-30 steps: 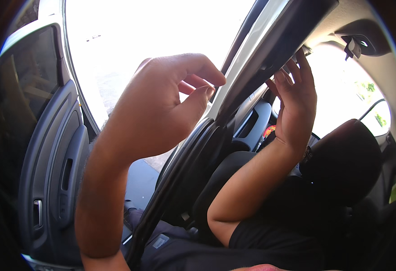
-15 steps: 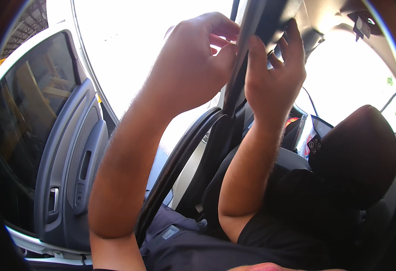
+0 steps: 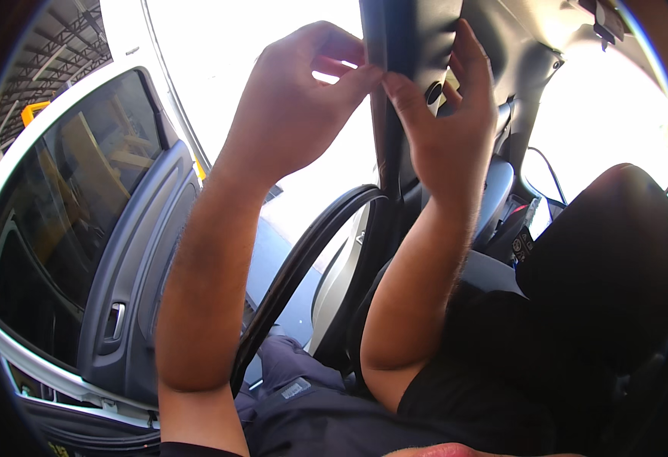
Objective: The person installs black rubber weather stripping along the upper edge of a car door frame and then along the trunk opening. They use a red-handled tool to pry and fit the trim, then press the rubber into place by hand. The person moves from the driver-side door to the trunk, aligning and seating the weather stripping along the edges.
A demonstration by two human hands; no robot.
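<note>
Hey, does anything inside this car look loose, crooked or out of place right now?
Yes. A black rubber door seal hangs off the frame, bowing loosely across the open doorway beside the dark pillar trim. Left hand and right hand both pinch that trim.

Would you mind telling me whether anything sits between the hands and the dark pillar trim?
Nothing visible does. The left hand and right hand are both already on the dark pillar trim, fingertips meeting at its edge.

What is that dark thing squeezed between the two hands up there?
In the head view, a dark pillar trim panel runs up between the left hand and the right hand. Both hands' fingers press on its edges.
</note>
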